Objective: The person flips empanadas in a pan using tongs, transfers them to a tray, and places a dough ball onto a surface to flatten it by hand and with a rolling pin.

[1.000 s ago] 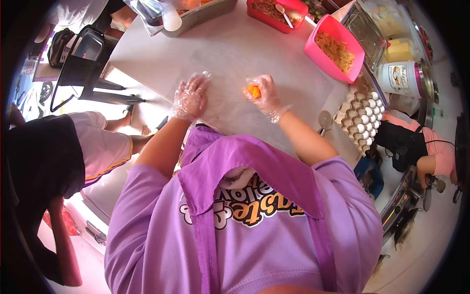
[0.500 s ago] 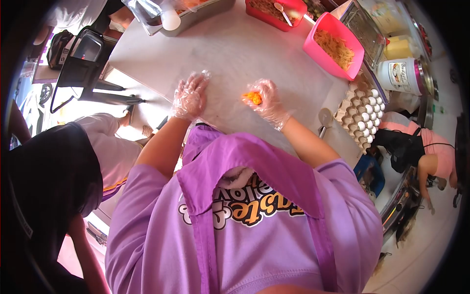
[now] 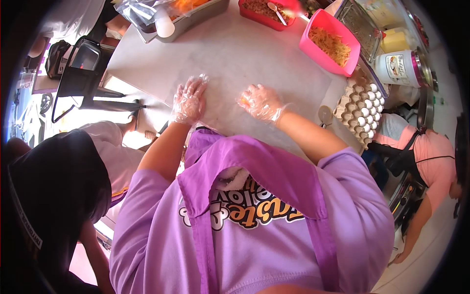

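The shirt (image 3: pixel 274 255) is lilac, with short sleeves (image 3: pixel 345 174) and outlined lettering (image 3: pixel 262 210). The apron (image 3: pixel 279 171) is purple, the gloves (image 3: pixel 188 104) clear plastic.

From my distant place, I see a pale table (image 3: pixel 235 54), and a black chair (image 3: pixel 76 88) stands near its left side. Strong white light shows at the left; at the right, the floor (image 3: pixel 413 257) is pale.

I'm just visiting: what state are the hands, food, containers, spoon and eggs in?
Left hand: gloved, open, palm down on the table.
Right hand: gloved, curled around orange food.
Orange food: mostly hidden.
Pink container: open, holding shredded food.
Red container: open, holding brown food.
White spoon: resting in the red container.
Egg tray: partly filled with white eggs.
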{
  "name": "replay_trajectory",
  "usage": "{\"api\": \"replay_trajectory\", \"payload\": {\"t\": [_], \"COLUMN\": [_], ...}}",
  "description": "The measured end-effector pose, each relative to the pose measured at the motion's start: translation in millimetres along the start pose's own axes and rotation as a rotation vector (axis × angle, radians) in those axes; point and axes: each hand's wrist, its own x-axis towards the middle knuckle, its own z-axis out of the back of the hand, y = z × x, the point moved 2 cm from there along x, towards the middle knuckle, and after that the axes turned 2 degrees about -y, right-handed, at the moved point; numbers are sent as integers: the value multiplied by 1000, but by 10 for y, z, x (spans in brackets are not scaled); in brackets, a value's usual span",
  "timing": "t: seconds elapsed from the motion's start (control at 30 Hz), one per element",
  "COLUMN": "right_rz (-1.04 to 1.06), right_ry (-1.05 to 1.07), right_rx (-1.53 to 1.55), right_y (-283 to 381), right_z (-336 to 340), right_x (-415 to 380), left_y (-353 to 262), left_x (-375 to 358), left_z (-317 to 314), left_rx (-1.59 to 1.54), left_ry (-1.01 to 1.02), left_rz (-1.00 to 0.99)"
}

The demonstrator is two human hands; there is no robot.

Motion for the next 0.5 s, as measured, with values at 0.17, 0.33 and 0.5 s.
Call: {"api": "replay_trajectory", "payload": {"t": [0.17, 0.33, 0.5], "right_rz": [-107, -141, -148], "right_ry": [95, 122, 84], "right_rx": [-78, -27, 33], "right_y": [169, 111, -4], "right_z": [84, 35, -149], "right_x": [-12, 101, 233], "left_y": [-18, -5, 2], "left_x": [11, -2, 14], "left_z": [58, 6, 33], "left_rx": [-24, 19, -28], "left_ry": [30, 91, 82], "left_rz": [3, 25, 38]}}
